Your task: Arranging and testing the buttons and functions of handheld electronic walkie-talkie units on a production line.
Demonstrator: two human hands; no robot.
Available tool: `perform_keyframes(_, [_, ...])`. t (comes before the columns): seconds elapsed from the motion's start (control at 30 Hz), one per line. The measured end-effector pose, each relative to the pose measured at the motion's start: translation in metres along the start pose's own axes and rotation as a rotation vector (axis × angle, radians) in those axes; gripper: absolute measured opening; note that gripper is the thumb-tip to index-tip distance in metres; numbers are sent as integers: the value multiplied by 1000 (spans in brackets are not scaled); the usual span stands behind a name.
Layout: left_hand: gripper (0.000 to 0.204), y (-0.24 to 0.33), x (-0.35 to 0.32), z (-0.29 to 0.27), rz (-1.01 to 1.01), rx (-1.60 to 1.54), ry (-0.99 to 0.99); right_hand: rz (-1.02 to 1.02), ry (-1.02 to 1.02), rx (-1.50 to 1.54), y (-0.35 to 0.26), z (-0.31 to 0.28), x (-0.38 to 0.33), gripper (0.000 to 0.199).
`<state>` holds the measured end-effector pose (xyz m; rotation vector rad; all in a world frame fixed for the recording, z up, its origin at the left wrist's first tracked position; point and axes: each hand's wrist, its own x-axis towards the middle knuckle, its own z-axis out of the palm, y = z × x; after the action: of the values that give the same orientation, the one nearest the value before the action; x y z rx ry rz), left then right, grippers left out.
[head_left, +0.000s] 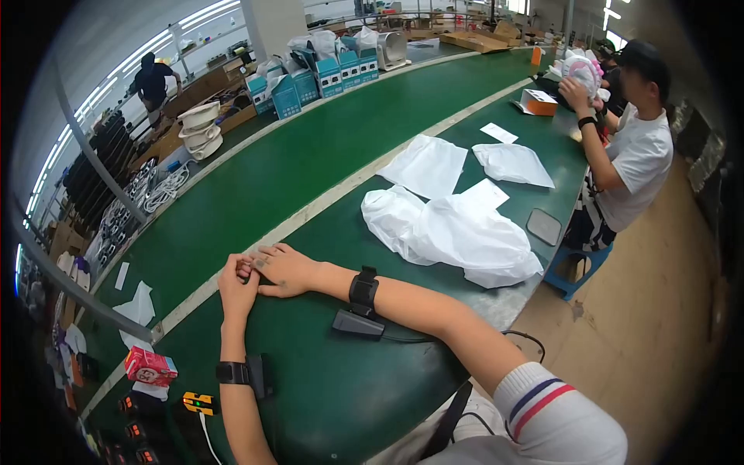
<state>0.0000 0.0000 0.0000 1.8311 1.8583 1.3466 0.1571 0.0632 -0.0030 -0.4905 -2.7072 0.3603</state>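
My left hand (238, 285) and my right hand (288, 270) rest together on the green work table (310, 403), beside its pale edge strip (291, 225). The left hand's fingers are curled in, and I see nothing in them. My right hand lies palm down, its fingers loosely bent and touching the left fingers. Black straps with dark box-shaped devices sit on both wrists. To the right of my right hand lie crumpled white bags (465, 236), with flatter white bags (426, 167) beyond them.
A green conveyor belt (310, 136) runs past the table. At right, a co-worker (643, 139) holds a pink and white round item (581, 74) near an orange box (539, 102). A blue stool (577, 275), a red carton (151, 366) and a yellow device (199, 403) stand nearby.
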Motion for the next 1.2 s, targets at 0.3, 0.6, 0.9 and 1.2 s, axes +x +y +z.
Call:
perform_keyframes(0.3, [20,0,14,-7,94,-72,11,-44,74,-41,3,-9,16,58])
perform_keyframes(0.6, [27,0,8,-13,86,3,36,-51,66,-48,-5,-9,15,60])
perform_keyframes(0.9, [47,-4,5,-40,-106,413,19,10,45,-16,-12,-12,11,56])
perform_keyframes(1.2, [69,-73,-9,-109,-732,873,377,8,58,-34,-15,-13,9,49])
